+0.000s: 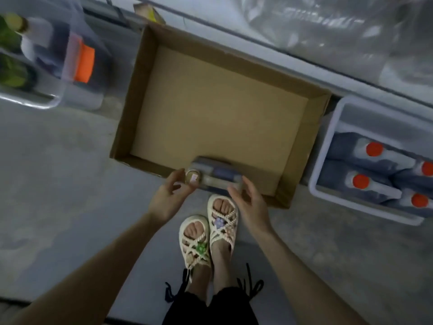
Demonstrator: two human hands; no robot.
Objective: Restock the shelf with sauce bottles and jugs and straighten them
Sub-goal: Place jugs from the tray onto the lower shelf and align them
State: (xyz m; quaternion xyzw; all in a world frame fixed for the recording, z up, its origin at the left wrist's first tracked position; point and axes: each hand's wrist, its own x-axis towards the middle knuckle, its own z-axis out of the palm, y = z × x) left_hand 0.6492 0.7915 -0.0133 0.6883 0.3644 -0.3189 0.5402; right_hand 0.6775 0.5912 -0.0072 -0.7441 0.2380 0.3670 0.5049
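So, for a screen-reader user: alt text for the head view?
A person's left hand and right hand flank a jug at the near edge of an otherwise empty cardboard box; red-capped jugs sit in a white bin beside it.

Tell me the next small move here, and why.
Probably close both hands on the jug and lift it out. It is the only item in the cardboard box, with the left hand by its cap and the right hand at its other end, neither clearly gripping.
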